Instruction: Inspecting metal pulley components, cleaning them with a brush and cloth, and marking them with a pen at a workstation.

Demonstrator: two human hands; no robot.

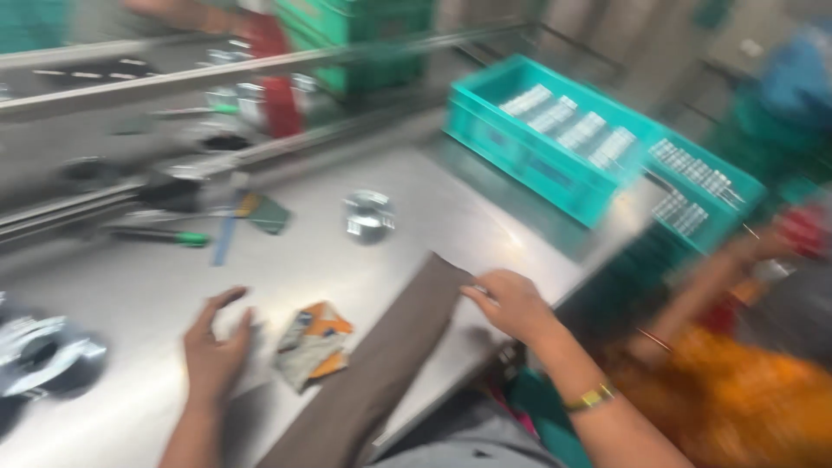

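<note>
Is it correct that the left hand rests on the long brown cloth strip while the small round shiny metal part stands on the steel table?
No. The head view shows the right hand on the long brown cloth strip; the left hand is beside it. The small round shiny metal part does stand on the steel table.

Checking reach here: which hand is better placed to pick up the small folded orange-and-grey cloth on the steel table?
Probably left. The left hand lies open on the table just beside the folded cloth. The right hand rests on the brown strip, on the cloth's far side.
</note>
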